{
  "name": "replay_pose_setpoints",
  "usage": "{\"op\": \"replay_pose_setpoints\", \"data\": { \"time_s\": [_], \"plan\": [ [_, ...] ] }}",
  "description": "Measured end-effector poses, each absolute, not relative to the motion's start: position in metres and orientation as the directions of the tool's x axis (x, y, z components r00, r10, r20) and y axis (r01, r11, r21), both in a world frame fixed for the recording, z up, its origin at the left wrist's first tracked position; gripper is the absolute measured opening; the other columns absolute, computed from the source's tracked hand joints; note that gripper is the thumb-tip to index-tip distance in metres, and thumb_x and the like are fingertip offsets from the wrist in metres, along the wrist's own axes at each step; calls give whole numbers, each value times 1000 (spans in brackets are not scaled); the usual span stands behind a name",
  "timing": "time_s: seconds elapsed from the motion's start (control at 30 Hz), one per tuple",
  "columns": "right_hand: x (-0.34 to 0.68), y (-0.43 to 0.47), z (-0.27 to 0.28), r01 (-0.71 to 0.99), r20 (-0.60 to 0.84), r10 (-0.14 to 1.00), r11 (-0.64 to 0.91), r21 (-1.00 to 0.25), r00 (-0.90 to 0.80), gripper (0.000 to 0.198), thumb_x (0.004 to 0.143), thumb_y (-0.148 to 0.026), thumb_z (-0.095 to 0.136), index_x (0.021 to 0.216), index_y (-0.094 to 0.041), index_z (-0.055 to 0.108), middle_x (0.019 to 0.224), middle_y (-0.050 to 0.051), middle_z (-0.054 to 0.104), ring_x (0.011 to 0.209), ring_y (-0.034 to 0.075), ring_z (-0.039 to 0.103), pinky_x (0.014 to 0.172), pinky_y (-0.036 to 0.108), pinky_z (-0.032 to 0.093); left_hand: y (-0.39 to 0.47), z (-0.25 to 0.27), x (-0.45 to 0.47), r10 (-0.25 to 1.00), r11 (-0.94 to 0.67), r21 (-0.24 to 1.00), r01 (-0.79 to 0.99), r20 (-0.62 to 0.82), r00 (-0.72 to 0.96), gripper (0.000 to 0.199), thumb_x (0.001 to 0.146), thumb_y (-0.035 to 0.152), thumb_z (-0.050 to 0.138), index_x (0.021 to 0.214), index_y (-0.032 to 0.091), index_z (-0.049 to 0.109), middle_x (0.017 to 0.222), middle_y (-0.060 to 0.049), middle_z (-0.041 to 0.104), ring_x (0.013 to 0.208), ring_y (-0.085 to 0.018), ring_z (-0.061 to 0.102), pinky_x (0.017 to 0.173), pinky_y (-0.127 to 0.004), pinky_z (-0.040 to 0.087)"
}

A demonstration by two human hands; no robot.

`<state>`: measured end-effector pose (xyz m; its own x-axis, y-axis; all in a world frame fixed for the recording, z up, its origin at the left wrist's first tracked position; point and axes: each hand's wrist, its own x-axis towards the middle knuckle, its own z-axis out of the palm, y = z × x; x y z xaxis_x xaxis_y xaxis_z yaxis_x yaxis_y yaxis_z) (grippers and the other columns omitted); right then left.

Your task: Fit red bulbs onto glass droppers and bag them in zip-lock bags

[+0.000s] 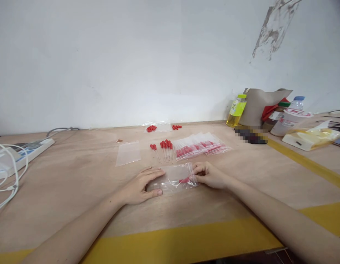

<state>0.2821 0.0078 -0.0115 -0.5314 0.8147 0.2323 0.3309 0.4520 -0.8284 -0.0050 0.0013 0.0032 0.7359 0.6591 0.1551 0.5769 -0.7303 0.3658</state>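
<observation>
A clear plastic zip bag (174,176) lies flat on the table in front of me, with a red-bulbed dropper (183,180) showing through it. My left hand (141,185) rests at the bag's left end, fingers stretched out and thumb apart. At the right end, near the red bulb, my right hand (207,175) pinches the bag's edge between thumb and fingers. Just beyond the bag lie several loose droppers (166,145) with red bulbs and thin clear stems. To their right, filled bags of droppers (200,146) overlap in a fanned row.
An unfilled clear bag (128,153) lies to the left. Farther back are red rubber bulbs (151,128) on clear plastic. A white power strip (29,156) with cables is at far left. A yellow-green bottle (236,112), a lidded cup (288,123) and a tissue pack (310,137) stand at right.
</observation>
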Motion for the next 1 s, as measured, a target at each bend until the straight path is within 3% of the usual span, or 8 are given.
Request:
{"op": "replay_pose_setpoints", "data": {
  "time_s": [0.1,0.27,0.37,0.5,0.8,1.0],
  "plan": [
    [288,11,-11,415,320,856,484,-770,-406,16,72,-29,57,72,-18,68,74,3,59,64,12,52,58,23,41,2,4,-4,635,-745,365,558,132,761,48,82,45,50,126,29,43,134,-4,40,124,-22,34,104,-44,21],
    [291,30,5,610,433,898,388,-691,-81,15,71,-27,56,76,-18,68,66,2,62,57,13,51,55,24,39,2,7,-4,628,-746,356,563,94,773,38,85,43,45,121,31,47,136,-3,35,126,-20,30,105,-44,18],
    [277,49,21,714,498,859,424,-558,-121,13,70,-21,56,73,-19,69,73,2,65,65,14,55,63,25,41,0,8,-3,622,-751,349,561,89,778,37,86,43,43,121,32,47,137,-3,35,127,-20,28,105,-45,17],
    [242,89,29,819,356,909,367,-441,-215,19,74,-20,52,80,-18,69,83,3,68,73,14,58,69,22,40,-1,8,-3,623,-750,351,561,90,777,38,86,43,43,122,32,46,137,-3,34,127,-20,28,105,-45,16],
    [191,156,7,883,287,948,249,-398,-138,28,80,-28,46,85,-12,68,98,14,63,103,23,49,89,31,31,-3,6,-4,635,-733,395,554,103,766,38,85,43,45,121,31,48,137,-3,34,127,-22,28,105,-46,15],
    [189,165,5,867,243,966,194,-459,-88,16,71,-19,54,75,-14,69,88,12,66,91,22,55,78,27,38,-2,5,-4,636,-731,395,556,101,765,38,85,44,44,121,32,48,137,-2,35,127,-21,28,105,-45,15]
  ]
}}
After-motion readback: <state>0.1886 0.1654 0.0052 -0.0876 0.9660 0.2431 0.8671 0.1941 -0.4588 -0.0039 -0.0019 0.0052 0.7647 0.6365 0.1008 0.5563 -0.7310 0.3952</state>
